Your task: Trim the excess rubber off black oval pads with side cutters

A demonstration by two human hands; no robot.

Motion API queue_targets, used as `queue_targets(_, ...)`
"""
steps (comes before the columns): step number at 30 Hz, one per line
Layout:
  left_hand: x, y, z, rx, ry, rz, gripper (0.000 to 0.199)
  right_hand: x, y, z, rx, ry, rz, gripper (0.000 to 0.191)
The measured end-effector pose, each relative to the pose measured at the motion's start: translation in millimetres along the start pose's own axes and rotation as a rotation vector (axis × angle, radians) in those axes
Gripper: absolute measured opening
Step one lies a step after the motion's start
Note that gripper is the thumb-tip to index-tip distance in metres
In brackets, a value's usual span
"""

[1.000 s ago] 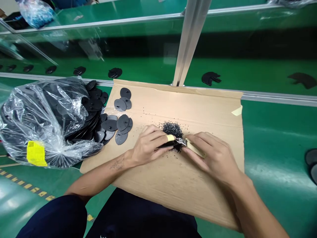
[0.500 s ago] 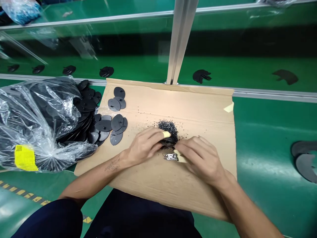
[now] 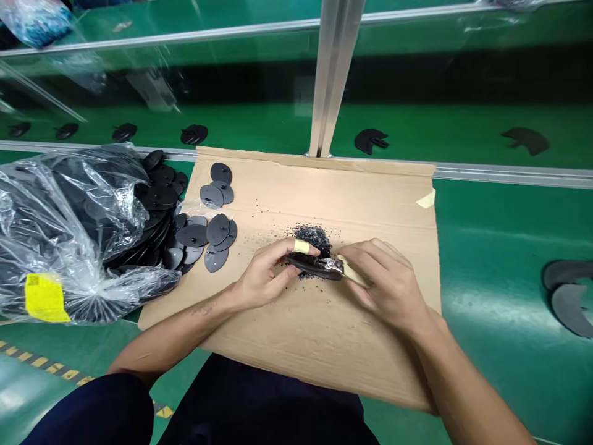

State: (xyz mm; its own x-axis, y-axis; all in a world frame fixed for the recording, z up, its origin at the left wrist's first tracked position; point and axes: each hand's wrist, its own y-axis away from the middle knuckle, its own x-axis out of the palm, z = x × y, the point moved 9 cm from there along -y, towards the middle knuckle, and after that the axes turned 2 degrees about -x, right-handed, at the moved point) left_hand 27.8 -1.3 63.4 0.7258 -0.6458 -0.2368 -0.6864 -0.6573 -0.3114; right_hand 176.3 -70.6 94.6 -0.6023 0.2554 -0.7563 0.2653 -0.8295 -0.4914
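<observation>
My left hand (image 3: 265,275), with yellow tape (image 3: 301,246) round a finger, pinches a black oval plastic disc (image 3: 314,267), seen tilted nearly edge-on. In my right hand (image 3: 386,281) is a pair of nippers (image 3: 332,264) with pale handles, mostly hidden by the fingers. Their metal jaws meet the right part of the disc; whether they are closed on it cannot be made out. Behind and below the disc lies a heap of tiny black scraps (image 3: 313,236) on a cardboard sheet (image 3: 296,346).
Left of the hands, several black discs (image 3: 217,228) lie on the cardboard beside a clear plastic bag (image 3: 69,210) full of more. A metal post (image 3: 333,80) rises behind the sheet. Black curved pieces (image 3: 572,303) rest on the green surface at right.
The disc has risen and tipped towards edge-on between my hands. The nippers' jaws have moved up and right, from below the disc to against its right part.
</observation>
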Motion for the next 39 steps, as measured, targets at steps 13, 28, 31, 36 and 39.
queue_targets(13,0.2,2,1,-0.009,0.004,-0.001,0.032,-3,1,3,-0.006,0.134,-0.024,0.016)
queue_targets(28,4.2,2,-3,0.038,-0.003,0.000,0.030,-2,2,9,-0.029,0.220,-0.019,0.014)
queue_targets(31,4.9,3,-3,0.041,-0.015,0.003,0.029,-4,2,12,-0.044,0.263,-0.024,0.015)
queue_targets(36,5.0,2,-9,0.087,-0.051,0.004,0.030,-3,2,13,-0.052,0.311,0.002,0.016)
queue_targets(39,4.9,2,-13,0.126,-0.085,0.002,0.031,-4,2,14,-0.050,0.335,0.009,0.016)
